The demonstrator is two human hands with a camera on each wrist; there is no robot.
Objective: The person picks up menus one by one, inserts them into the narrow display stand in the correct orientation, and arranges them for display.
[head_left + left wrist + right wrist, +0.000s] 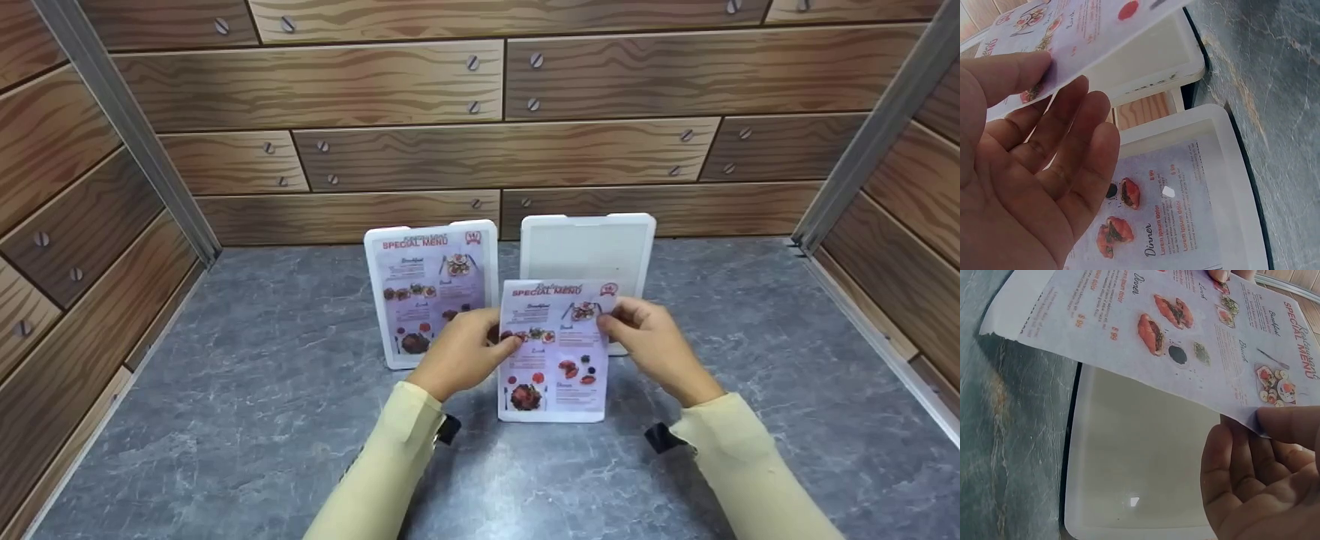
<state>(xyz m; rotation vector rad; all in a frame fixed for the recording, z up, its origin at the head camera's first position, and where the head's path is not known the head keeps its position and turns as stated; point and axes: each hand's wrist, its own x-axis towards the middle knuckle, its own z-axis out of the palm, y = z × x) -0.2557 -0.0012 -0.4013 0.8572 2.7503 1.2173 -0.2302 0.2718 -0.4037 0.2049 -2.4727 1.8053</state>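
A printed menu sheet (555, 375) is held upright between my two hands, its "Special Menu" side facing me. My left hand (466, 351) pinches its left edge, thumb on the printed face. On the opposite edge, my right hand (654, 343) grips the paper between thumb and fingers. Just behind the sheet stands a white frame (589, 244) with a blank panel; the paper hides its lower part. To the left stands another white frame (381, 315) with a similar menu (409, 277) in it, partly covered by my left hand. The right wrist view shows the blank panel (1140, 455) below the paper.
The frames stand on a grey marbled tabletop (247, 397). A wood-patterned wall (397, 90) closes the back, with similar walls on both sides. Grey metal strips (135, 127) run along the corners. Dark straps (664, 437) show at both wrists.
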